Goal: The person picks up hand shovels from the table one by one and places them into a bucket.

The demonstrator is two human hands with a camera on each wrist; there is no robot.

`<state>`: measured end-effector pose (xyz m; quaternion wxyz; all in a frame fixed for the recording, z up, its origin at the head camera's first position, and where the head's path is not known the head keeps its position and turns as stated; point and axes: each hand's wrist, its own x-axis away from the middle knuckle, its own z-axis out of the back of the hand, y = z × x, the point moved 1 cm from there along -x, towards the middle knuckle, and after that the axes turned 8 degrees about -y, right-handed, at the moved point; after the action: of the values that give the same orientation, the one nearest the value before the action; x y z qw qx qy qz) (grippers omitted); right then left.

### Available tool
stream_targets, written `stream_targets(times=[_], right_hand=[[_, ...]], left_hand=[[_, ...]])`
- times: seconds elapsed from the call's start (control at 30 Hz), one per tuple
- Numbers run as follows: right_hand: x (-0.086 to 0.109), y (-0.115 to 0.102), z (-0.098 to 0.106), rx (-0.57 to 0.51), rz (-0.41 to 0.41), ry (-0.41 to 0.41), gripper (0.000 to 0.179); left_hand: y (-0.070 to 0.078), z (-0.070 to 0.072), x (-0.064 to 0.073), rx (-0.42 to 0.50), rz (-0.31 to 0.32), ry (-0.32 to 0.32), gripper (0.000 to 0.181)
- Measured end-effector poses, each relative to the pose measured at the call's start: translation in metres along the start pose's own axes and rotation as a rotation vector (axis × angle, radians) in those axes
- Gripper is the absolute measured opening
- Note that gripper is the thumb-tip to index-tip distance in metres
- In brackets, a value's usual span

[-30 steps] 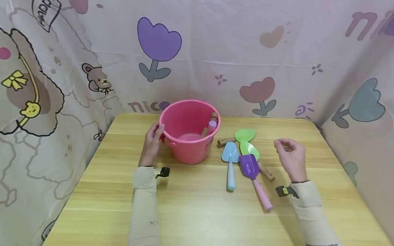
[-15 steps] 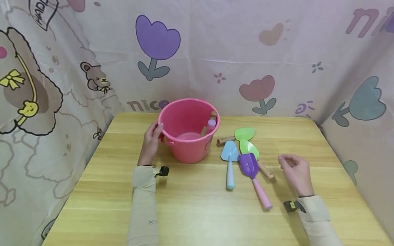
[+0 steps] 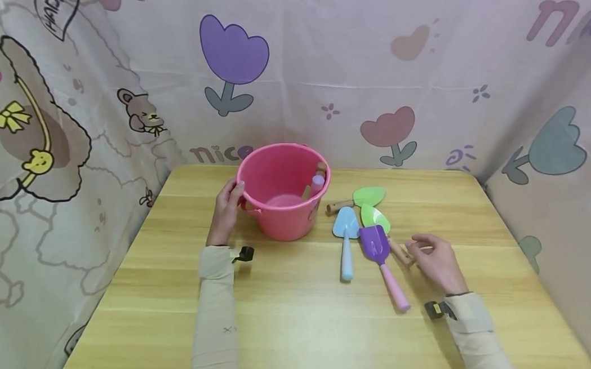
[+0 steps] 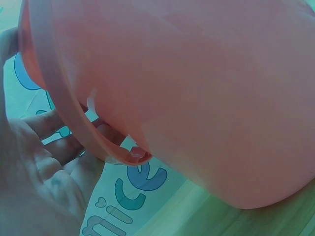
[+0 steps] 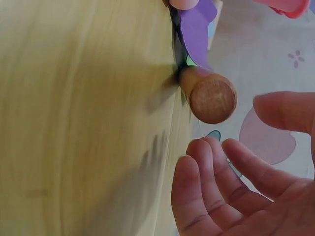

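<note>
My left hand point(image 3: 224, 214) holds the pink bucket point(image 3: 285, 224) by its left rim, the thumb at the lip and the fingers behind and below it. Inside the bucket, handle ends, one of them light purple point(image 3: 318, 182), lean against the right wall. My right hand point(image 3: 438, 262) hovers with thumb and fingers apart beside the wooden handle point(image 3: 400, 251) of a green trowel point(image 3: 374, 218). In the right wrist view that handle's round end point(image 5: 212, 98) faces the fingertips with a gap between. Partly over this trowel lies a purple shovel point(image 3: 375, 244) with a pink handle.
A light blue trowel point(image 3: 346, 243) lies left of the purple shovel. Behind it is another green trowel point(image 3: 369, 196) with a wooden handle. All lie on a wood-grain table point(image 3: 294, 331), with a printed curtain point(image 3: 292, 55) hanging behind and at both sides.
My right hand has come nearer to me, then shifted left to the wooden handle's end. The left hand has stayed on the bucket's rim. The head view has tilted slightly.
</note>
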<state>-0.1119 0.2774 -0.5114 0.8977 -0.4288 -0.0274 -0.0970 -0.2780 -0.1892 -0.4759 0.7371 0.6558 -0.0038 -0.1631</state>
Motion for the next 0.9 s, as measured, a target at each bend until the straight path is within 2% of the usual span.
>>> stream_targets(times=[0.23, 0.4, 0.5, 0.67, 0.9], right_hand=[[0.0011, -0.0033, -0.0018, 0.029, -0.003, -0.097, 0.061], [-0.0002, -0.0035, -0.0038, 0.035, 0.023, -0.12, 0.065], [-0.0008, -0.0034, -0.0036, 0.029, 0.019, -0.135, 0.067], [0.0012, -0.0009, -0.0038, 0.008, 0.007, -0.166, 0.065], [0.0002, -0.0007, -0.006, 0.029, 0.017, -0.166, 0.062]], left_hand=[[0.0034, -0.0013, 0.0023, 0.012, 0.003, -0.006, 0.056], [0.0015, -0.0006, 0.0036, 0.013, -0.01, 0.003, 0.055], [0.0011, -0.0006, 0.0041, 0.002, 0.003, 0.004, 0.056], [0.0019, -0.0027, 0.0057, 0.005, 0.021, -0.004, 0.056], [0.0026, -0.0037, 0.0051, 0.008, 0.003, 0.003, 0.055]])
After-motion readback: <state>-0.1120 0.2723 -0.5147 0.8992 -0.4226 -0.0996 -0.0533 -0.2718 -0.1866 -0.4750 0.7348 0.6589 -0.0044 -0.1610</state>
